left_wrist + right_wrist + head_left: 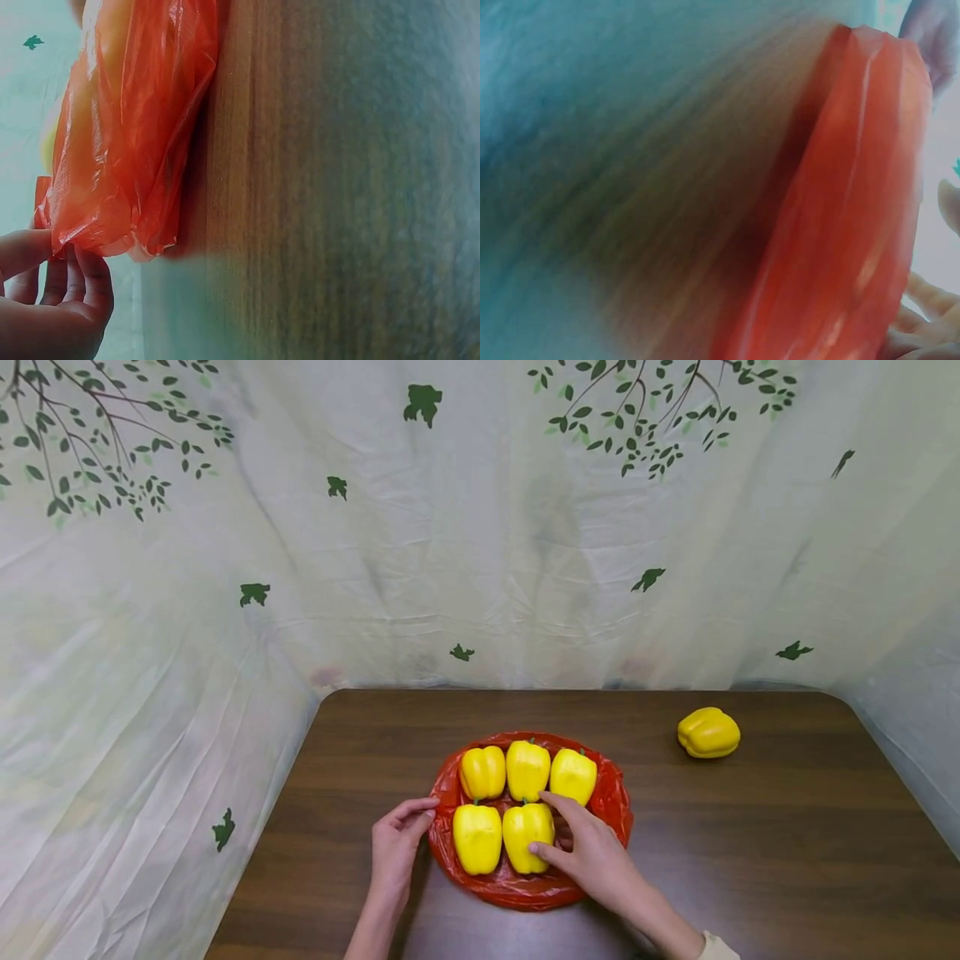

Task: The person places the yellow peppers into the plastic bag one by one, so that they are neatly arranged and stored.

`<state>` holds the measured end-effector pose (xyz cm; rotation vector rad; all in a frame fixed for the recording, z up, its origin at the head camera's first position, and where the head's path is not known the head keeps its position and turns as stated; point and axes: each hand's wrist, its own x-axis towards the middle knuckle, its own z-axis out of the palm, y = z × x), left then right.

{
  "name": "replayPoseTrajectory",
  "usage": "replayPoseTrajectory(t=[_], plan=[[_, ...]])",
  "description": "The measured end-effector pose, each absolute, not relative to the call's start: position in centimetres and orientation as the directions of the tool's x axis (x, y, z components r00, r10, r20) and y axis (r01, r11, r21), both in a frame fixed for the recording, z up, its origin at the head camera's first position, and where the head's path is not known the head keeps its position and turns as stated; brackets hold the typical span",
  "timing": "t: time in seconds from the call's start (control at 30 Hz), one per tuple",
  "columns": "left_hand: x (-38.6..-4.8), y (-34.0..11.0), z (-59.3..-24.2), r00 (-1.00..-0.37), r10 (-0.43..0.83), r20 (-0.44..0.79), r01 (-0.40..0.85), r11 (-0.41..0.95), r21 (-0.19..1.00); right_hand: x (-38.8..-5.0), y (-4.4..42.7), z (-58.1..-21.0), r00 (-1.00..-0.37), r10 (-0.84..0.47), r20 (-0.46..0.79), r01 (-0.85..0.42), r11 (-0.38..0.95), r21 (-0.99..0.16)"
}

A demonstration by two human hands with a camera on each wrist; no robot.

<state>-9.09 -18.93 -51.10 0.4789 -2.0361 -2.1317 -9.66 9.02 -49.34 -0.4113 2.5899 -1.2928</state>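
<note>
A red plastic bag (517,897), its rim spread into a round shape, sits on the table with several yellow bell peppers in it. Three peppers line the back row, among them a far-left pepper (483,772); two stand in front. At the bag's left edge, my left hand (393,852) pinches the red plastic between thumb and fingers, seen closely in the left wrist view. My right hand (592,856) reaches over the right rim and grips the front right yellow bell pepper (522,835), thumb on its near side and index finger by its top.
One more yellow bell pepper (708,732) lies on its side at the table's back right. The brown wooden table (750,860) ends against a pale cloth backdrop (480,552) printed with leaves, which also hangs along both sides.
</note>
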Motion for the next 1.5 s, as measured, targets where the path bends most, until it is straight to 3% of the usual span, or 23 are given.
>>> replayPoseTrajectory(t=[0.27, 0.6, 0.9, 1.5], plan=[[-9.2, -18.7, -50.9, -0.942, -0.310, -0.131, -0.113, -0.076, 0.991, -9.0, 10.5, -48.3, -0.959, -0.282, -0.036, -0.111, 0.486, -0.867], [-9.2, -18.7, -50.7, -0.938, -0.310, -0.153, -0.134, -0.084, 0.987, -8.5, 13.6, -48.0, -0.967, -0.210, 0.145, -0.232, 0.485, -0.843], [-9.1, -18.6, -50.5, -0.936, -0.304, -0.177, -0.154, -0.099, 0.983, -8.3, 16.8, -48.2, -0.968, -0.114, 0.225, -0.251, 0.535, -0.807], [-9.1, -19.0, -50.9, -0.925, -0.323, -0.201, -0.180, -0.093, 0.979, -8.6, 22.4, -49.6, -0.968, 0.024, 0.251, -0.175, 0.654, -0.736]])
